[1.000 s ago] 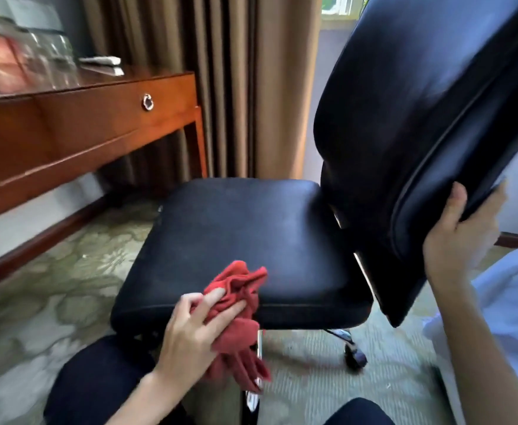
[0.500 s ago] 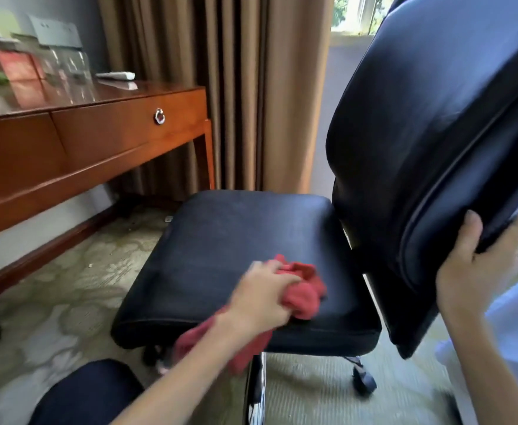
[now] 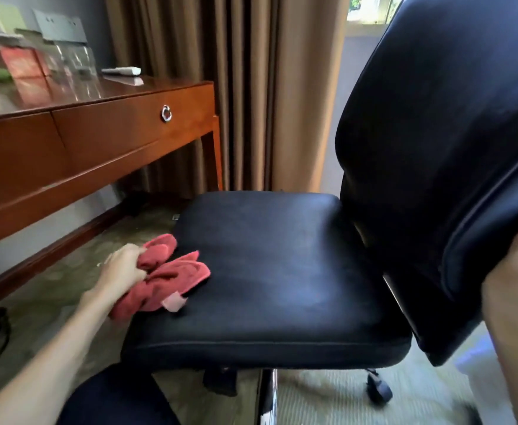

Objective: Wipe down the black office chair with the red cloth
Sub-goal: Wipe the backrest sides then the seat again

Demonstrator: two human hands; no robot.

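Observation:
The black office chair [image 3: 282,271] fills the middle and right of the head view, its padded seat facing me and its backrest [image 3: 435,148] rising at the right. My left hand [image 3: 122,269] grips the bunched red cloth [image 3: 168,277], which lies pressed on the seat's left edge, a pale label showing at its near end. My right hand [image 3: 515,280] clasps the lower edge of the backrest at the far right, thumb on the front face.
A wooden desk [image 3: 98,133] with a ring-pull drawer stands at the left, papers and a remote on top. Brown curtains [image 3: 251,87] hang behind the chair. Chair casters [image 3: 380,388] rest on patterned carpet. My dark-trousered knee [image 3: 113,400] is low in front.
My left hand has swept the red cloth from the seat's front middle over to its left edge. My right hand has stayed on the backrest.

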